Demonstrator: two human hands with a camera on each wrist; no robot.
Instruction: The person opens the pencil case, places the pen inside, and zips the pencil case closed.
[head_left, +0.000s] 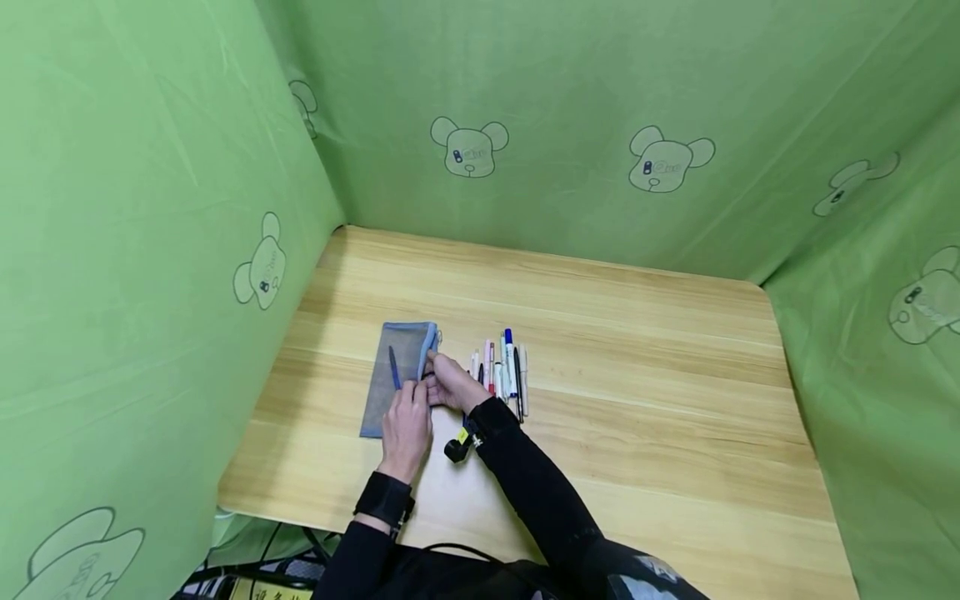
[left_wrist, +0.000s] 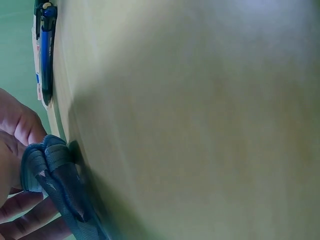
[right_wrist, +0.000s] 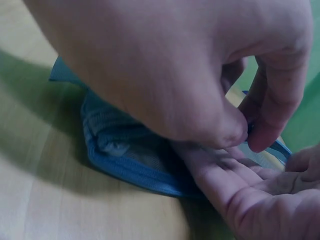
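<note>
A grey mesh zip pouch [head_left: 380,408] with blue trim lies on the table, a blue pen [head_left: 393,367] showing through its mesh. My left hand [head_left: 407,425] holds the pouch near its right-hand edge; the left wrist view has its doubled blue rim [left_wrist: 52,155] between the thumb and fingers. Over that same edge my right hand [head_left: 452,383] is curled, thumb and forefinger pinching at the dark blue rim; the exact contact is partly hidden. In the right wrist view the pouch mouth [right_wrist: 135,172] gapes beside the left fingers.
Several pens and markers [head_left: 510,367] lie side by side just right of the right hand. The wooden table [head_left: 637,400] is enclosed by green cloth walls [head_left: 562,75] behind and at both sides. A black wrist camera [head_left: 456,450] hangs under the right wrist.
</note>
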